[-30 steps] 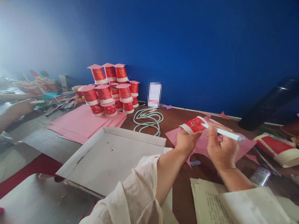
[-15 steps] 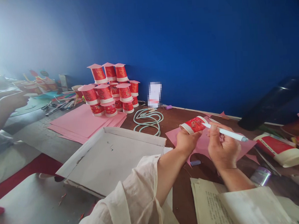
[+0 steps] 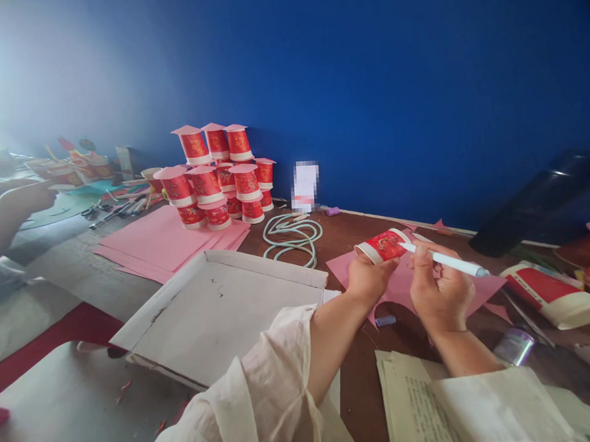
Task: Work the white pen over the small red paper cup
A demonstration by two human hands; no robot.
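Note:
Tilted on its side, a red paper cup (image 3: 386, 245) with a gold pattern and white rim is gripped in my left hand (image 3: 370, 280). My right hand (image 3: 442, 289) is closed round a white marker pen (image 3: 448, 262), its tip at the base end of the cup; whether it touches is hard to tell. Beneath both hands lies a pink paper sheet (image 3: 344, 268) with cut edges. A small purple cap (image 3: 386, 321) rests on the table just below it. Several red cups topped with pink paper are stacked in a tower (image 3: 207, 184) further back on the left.
A shallow white box lid (image 3: 250, 309) lies left of my arm. Behind it are pink sheets (image 3: 142, 239) and a coiled pale cable (image 3: 290, 238). Printed pages (image 3: 412, 386), a dark bottle (image 3: 531, 205) and a larger cup (image 3: 556, 293) lie right. Another person's arm (image 3: 8, 216) shows far left.
Hardly anything differs. The cup, the marker pen and both of my hands stay in almost the same place.

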